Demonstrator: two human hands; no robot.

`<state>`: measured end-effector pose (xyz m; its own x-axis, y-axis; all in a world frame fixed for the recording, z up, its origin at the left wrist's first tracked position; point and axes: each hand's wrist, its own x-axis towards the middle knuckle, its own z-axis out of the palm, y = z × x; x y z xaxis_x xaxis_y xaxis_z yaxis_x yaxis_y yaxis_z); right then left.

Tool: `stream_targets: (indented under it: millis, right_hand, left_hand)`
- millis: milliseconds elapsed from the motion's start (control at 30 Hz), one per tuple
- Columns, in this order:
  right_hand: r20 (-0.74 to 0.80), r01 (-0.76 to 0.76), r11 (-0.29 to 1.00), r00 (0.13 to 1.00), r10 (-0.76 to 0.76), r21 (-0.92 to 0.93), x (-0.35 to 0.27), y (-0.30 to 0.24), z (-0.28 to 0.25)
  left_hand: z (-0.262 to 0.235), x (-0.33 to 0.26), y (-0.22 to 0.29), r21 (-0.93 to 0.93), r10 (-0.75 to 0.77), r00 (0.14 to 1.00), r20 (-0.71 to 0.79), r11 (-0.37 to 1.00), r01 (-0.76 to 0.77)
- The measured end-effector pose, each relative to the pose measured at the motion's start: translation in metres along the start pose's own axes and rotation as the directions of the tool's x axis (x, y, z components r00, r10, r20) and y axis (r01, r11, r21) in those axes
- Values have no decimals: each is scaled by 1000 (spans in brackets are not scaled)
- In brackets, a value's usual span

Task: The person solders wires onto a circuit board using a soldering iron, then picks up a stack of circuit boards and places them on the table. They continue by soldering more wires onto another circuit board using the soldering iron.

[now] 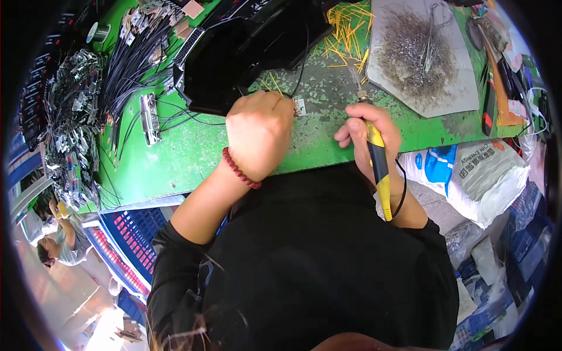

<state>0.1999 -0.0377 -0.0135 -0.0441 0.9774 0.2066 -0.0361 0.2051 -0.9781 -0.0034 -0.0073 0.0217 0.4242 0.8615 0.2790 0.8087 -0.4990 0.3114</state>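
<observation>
My left hand [260, 131], with a red bead bracelet [239, 169] at its wrist, is closed over the bench, knuckles up. Its fingertips are hidden; a small whitish piece [300, 107] shows right beside them, and thin yellow wires [273, 83] stick out beyond the knuckles. What the fingers grip I cannot make out. In my right hand [387, 128] is a yellow-and-black soldering iron [379, 161], its tip pointing away from me and its cord hanging down by the wrist. The iron's tip is apart from the whitish piece.
The green bench [187, 161] carries a glossy black housing [213, 67], a silver connector part [150, 119], black cables [126, 76], and a heap of metal parts [70, 126]. Yellow wires [346, 32] lie beside a stained board [468, 88]. White sacks [489, 181] stand right; another person is lower left.
</observation>
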Motion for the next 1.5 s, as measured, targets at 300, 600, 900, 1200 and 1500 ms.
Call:
stream_targets:
  millis: [300, 600, 900, 1200, 1500]
  right_hand:
    - [19, -17, 968, 1000, 23, -252, 28, -1, 37]
    - [190, 168, 948, 975, -119, -271, 42, -2, 9]
    - [225, 416, 762, 909, -351, -495, 31, 11, 3]
    - [326, 373, 683, 923, -204, -628, 30, 2, 1]
    - [335, 367, 668, 924, -183, -648, 29, 1, 0]
  left_hand:
    - [-12, 11, 0, -290, -131, 988, -77, 951, 103]
    - [-9, 12, -4, -292, -28, 999, -44, 956, 14]
    - [13, 16, 1, -115, -30, 998, -48, 993, 24]
    - [11, 29, -3, -188, -70, 997, 33, 979, 75]
    - [10, 40, 15, 2, -132, 984, 124, 991, 133]
